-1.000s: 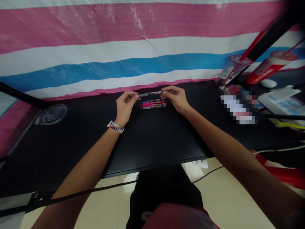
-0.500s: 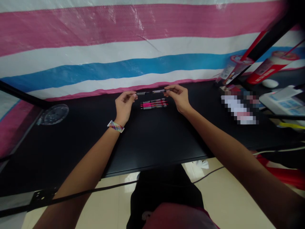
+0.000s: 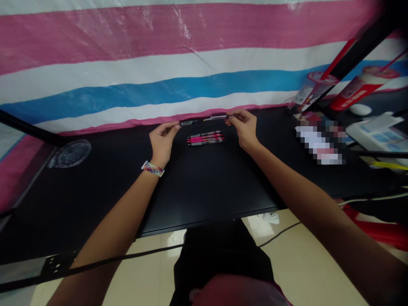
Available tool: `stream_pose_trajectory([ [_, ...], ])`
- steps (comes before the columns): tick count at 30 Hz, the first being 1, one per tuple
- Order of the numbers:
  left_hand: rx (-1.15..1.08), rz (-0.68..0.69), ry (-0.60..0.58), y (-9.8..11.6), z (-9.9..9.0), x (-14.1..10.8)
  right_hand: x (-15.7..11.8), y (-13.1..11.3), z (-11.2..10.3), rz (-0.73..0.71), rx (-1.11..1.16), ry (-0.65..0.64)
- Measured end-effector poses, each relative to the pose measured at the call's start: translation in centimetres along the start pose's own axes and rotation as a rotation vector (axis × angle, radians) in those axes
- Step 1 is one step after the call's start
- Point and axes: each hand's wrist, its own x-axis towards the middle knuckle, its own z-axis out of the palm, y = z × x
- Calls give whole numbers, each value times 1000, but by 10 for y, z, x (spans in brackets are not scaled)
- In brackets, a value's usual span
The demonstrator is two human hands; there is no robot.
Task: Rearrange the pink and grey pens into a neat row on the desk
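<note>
A pen in two parts is stretched between my hands, above the far side of the black table point(image 3: 204, 182). My left hand point(image 3: 162, 142) pinches its dark grey end piece point(image 3: 186, 123) between thumb and fingers. The clear, pale barrel point(image 3: 218, 117) is pinched at its far right end by my right hand point(image 3: 242, 127). A thin dark length shows between the two parts, likely the refill; whether it touches the grey piece I cannot tell. Just below lies a row of several pens point(image 3: 205, 138), side by side, with pink and grey grips.
At the left lies a clear plastic lid point(image 3: 74, 153). To the right stand two drink cups point(image 3: 314, 89) with red straws, a white rounded object point(image 3: 361, 109) and a pale box point(image 3: 379, 136). A striped sheet point(image 3: 159, 89) hangs behind the table. A black cable point(image 3: 153, 250) crosses in front.
My hands have moved farther apart, the left one to the left and the right one to the right and slightly up. More of the thin dark length shows between the pen parts.
</note>
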Motion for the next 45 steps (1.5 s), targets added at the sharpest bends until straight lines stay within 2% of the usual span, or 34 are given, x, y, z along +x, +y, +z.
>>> stream_pose_trajectory([
  [7,15,5,-17,1,1,-2,-2,2,1,1,-8,-46],
  [12,42,-13,-144,7,4,-6,-12,-5,8,89,67,-215],
  [18,181,53,-142,8,5,-7,-18,-7,12,130,64,-269],
  [20,187,59,-151,8,5,-7,-18,-7,12,138,71,-272],
  [26,22,80,-200,6,9,-8,-15,-6,11,159,121,-245],
  [29,39,57,-194,6,9,-9,-16,-7,12,182,103,-252],
  [35,103,156,-216,3,6,-7,-19,-10,14,198,109,-255],
  [40,79,76,-205,0,6,-5,-19,-10,15,196,127,-265],
  [45,88,142,-225,0,5,-4,-18,-8,15,190,130,-259],
])
